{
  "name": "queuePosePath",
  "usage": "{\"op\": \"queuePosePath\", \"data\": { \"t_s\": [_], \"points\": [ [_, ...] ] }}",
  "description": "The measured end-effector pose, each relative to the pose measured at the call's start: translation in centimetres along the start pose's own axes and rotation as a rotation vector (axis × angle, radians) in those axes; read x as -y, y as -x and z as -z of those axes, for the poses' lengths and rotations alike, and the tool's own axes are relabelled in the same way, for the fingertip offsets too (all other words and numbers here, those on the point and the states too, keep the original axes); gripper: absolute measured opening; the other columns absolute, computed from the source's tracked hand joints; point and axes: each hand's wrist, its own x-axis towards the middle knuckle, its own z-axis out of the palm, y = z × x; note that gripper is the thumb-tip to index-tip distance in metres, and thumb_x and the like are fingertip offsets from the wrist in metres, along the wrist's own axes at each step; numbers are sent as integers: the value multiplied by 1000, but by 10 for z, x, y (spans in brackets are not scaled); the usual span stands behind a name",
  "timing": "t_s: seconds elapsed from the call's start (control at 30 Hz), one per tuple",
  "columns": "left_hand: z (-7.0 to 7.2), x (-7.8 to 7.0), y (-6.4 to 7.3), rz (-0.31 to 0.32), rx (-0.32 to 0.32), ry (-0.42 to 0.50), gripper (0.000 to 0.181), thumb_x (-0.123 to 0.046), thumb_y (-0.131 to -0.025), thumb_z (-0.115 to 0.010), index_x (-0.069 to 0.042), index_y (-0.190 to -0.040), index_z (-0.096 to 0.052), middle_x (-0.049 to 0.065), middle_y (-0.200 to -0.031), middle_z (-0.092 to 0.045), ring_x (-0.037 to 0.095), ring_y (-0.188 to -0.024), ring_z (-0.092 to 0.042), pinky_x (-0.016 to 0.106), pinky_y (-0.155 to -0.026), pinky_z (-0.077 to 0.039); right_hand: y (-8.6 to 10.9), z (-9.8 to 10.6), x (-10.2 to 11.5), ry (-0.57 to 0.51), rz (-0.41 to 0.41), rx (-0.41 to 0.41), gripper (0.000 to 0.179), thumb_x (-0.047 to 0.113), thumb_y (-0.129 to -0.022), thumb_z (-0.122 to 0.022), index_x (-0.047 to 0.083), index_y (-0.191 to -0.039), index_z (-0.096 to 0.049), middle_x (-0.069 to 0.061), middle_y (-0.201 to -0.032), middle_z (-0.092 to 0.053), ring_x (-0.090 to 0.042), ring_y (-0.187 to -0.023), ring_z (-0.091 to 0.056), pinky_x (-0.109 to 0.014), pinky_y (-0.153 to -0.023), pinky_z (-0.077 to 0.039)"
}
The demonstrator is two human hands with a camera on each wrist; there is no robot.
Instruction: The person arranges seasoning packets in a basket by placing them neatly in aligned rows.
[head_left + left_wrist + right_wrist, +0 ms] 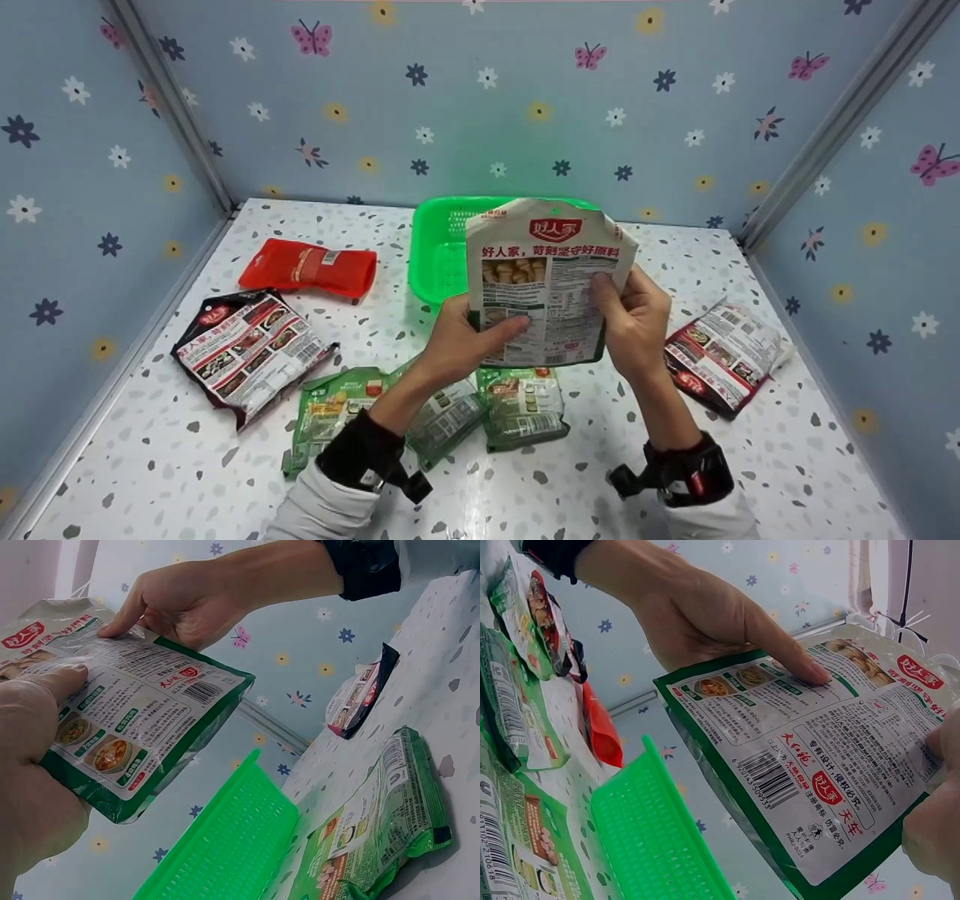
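A white seasoning packet with a green border [551, 300] is held up above the table, its printed back facing the head camera. My left hand [469, 337] grips its left edge, thumb across the front. The right hand [634, 319] pinches the right edge, thumb on the printed text. In the right wrist view a barcode and red lettering show on the packet [810, 787]. Fingers behind the packet are mostly hidden. Behind it stands a green plastic basket [435, 262], partly covered by the packet.
Several green packets [525, 420] lie nearest me. On the left are a red packet [307, 270] and a black-and-white packet [251, 349]; a dark red-and-white packet [724, 356] lies at right. Patterned walls [480, 97] enclose the speckled table [600, 480] at the back and sides.
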Motion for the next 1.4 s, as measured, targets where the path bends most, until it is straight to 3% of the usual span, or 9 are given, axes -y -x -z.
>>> {"op": "queuePosePath", "data": {
  "t_s": [0.17,0.47,1.07,1.4],
  "points": [
    [-1,-1,0,-7,-20,-15,41,-15,-108,-78,-6,-147,-71,19,-143,-79,36,-129,-81,50,-104,-69,-1,0,-2,-2,20,4,22,-2,-111,-62,-14,-127,-72,9,-108,-86,-12,-88,-82,-26,-73,-66],
    [-2,-1,2,-23,-57,-34,41,-13,-107,-78,-5,-147,-70,21,-139,-80,38,-123,-83,50,-99,-71,0,0,-3,-15,-19,18,25,-1,-112,-61,-14,-131,-70,8,-108,-85,-13,-89,-82,-26,-76,-65],
    [-1,-1,2,-19,-142,-44,35,-17,-106,-82,-6,-138,-77,18,-131,-84,35,-115,-86,49,-95,-72,0,-2,-6,-4,-78,51,27,7,-115,-60,-6,-136,-71,-12,-116,-83,-19,-97,-82,-30,-84,-67],
    [0,-2,2,-53,-168,-84,32,-12,-104,-83,-4,-134,-79,19,-126,-85,35,-111,-87,47,-92,-73,-2,-2,-8,-20,-59,58,26,4,-113,-62,-6,-136,-71,-4,-113,-85,-18,-96,-83,-30,-82,-67]
  ]
}}
